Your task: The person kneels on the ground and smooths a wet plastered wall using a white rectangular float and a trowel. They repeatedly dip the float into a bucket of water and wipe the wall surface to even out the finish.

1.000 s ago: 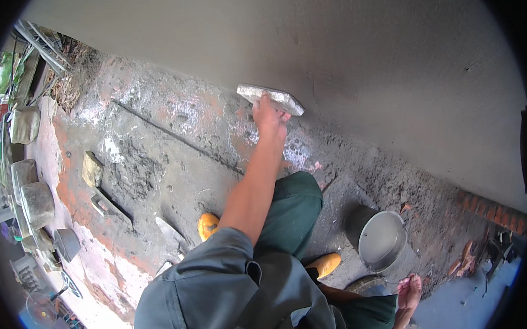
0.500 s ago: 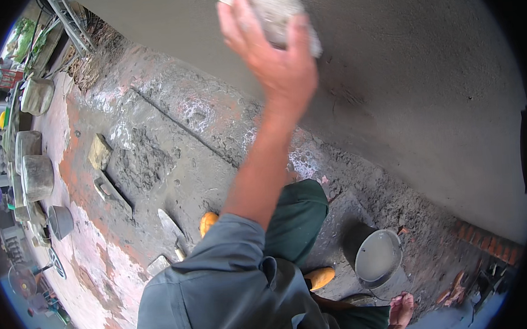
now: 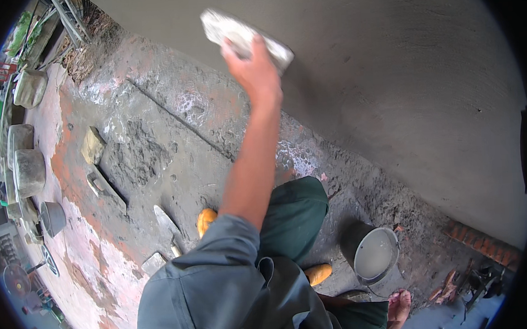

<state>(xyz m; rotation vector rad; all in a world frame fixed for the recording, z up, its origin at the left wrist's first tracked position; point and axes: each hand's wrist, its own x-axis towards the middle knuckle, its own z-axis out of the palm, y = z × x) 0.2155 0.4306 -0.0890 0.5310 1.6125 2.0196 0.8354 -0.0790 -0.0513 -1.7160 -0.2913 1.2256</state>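
Note:
My left hand grips a pale, mortar-caked rectangular float against the smooth grey plastered wall; part of its fingers is behind my thumb and the float. My right hand is low at the right beside my green-trousered leg, fingers curled, and I cannot make out what, if anything, is in it. A dark bucket of murky grey liquid stands near it. Left of my yellow boot lie a pointed trowel, a small flat tool and another float.
The floor is patchy with wet mortar and peeling paint. A yellowish block lies on it. Several containers line the left edge, metal poles lean at the upper left, and exposed brick shows along the wall's foot.
My left hand and the float moved up the wall over the second, peaking half a second ago, and are now a little lower and further left. My right hand stays low at the right.

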